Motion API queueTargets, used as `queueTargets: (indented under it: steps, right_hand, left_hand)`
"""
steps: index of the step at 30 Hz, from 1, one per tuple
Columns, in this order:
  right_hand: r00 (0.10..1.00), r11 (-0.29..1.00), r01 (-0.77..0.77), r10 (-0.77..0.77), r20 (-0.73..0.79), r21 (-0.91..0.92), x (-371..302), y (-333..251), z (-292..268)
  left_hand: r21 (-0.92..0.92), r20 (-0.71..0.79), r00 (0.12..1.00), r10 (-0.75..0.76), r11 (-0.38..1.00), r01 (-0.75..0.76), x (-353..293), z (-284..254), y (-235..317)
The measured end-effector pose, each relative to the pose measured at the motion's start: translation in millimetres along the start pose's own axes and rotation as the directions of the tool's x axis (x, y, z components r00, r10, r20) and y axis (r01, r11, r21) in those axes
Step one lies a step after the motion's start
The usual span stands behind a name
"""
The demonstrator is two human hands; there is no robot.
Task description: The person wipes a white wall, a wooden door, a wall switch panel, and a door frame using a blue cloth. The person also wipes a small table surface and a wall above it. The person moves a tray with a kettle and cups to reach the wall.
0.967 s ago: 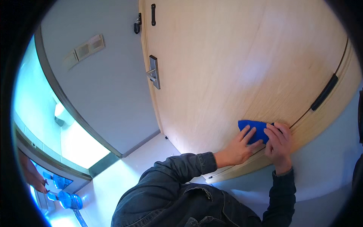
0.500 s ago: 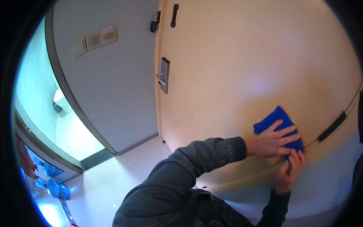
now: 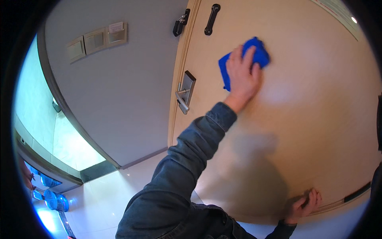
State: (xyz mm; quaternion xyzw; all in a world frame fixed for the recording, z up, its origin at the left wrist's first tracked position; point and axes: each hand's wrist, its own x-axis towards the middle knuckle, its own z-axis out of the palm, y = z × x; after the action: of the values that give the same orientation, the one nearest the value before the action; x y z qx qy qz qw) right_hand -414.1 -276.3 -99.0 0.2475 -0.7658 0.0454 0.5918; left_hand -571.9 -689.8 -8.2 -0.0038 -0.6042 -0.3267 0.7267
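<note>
My left hand [image 3: 243, 75] presses a blue cloth [image 3: 256, 53] flat against the light wood door [image 3: 310, 111], its fingers on top of the cloth. The cloth is right of the metal lever handle [image 3: 184, 95] and below a black pull handle [image 3: 212, 19]. Low on the right, my right hand [image 3: 304, 207] is by the door's edge, with nothing visible in it. Its fingers are partly stretched and loosely bent. I cannot tell whether it touches the door.
Left of the door is a grey wall with switch plates [image 3: 95, 42] and a dark lock piece [image 3: 181, 23] on the frame. Further left, a doorway opens onto a bright tiled room [image 3: 69, 139]. A blue water bottle [image 3: 55, 200] stands on the pale floor [image 3: 101, 199].
My left hand has carried the cloth from the door's lower right up and left, towards the handles. My right hand has come away from the cloth and stays low. The view has shifted.
</note>
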Motion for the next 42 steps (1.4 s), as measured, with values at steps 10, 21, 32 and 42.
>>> queueTargets:
  steps: [10, 21, 32, 42]
  right_hand:
    - [0.994, 0.994, 0.026, -0.037, -0.103, -0.106, 14, -14, 8]
    - [0.986, 0.982, 0.142, -0.152, -0.075, -0.127, 32, -19, 5]
    - [0.987, 0.989, 0.150, -0.149, -0.052, 0.018, 6, 6, 2]
    - [0.987, 0.974, 0.145, -0.131, -0.090, 0.174, -5, 9, 2]
  left_hand:
    - [0.031, -0.038, 0.938, -0.346, 0.937, 0.347, 38, -18, -216]
    - [0.202, -0.169, 0.889, -0.427, 0.867, 0.455, 23, 0, -159]
    - [-0.001, -0.004, 0.927, -0.376, 0.927, 0.376, -105, 0, 115]
    - [-0.170, 0.319, 0.942, -0.103, 0.972, 0.164, -194, -12, 274]
